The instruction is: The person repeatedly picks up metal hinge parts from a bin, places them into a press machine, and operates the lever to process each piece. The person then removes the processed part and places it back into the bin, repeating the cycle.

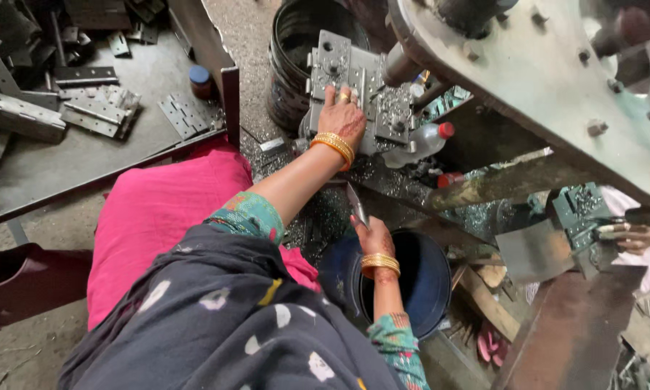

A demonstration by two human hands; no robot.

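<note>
My left hand (pixel 343 115) reaches forward and lies on a grey metal die block (pixel 354 79) that has holes, bolts and hinge-shaped plates on it; the fingers press flat on its top. Gold bangles ring both wrists. Closer to my body, my right hand (pixel 372 237) is closed on a small flat metal plate (pixel 357 205), held upright just above the rim of a dark blue bucket (pixel 419 285). The inside of the bucket is dark and I cannot see what it holds.
A big grey press frame (pixel 556 72) overhangs the right side. A black drum (pixel 300 50) stands behind the die. At left is a metal tray table (pixel 87 159) with several hinge plates. A red-capped plastic bottle (pixel 426 139) lies by the die. Another person's hand (pixel 639 235) works at far right.
</note>
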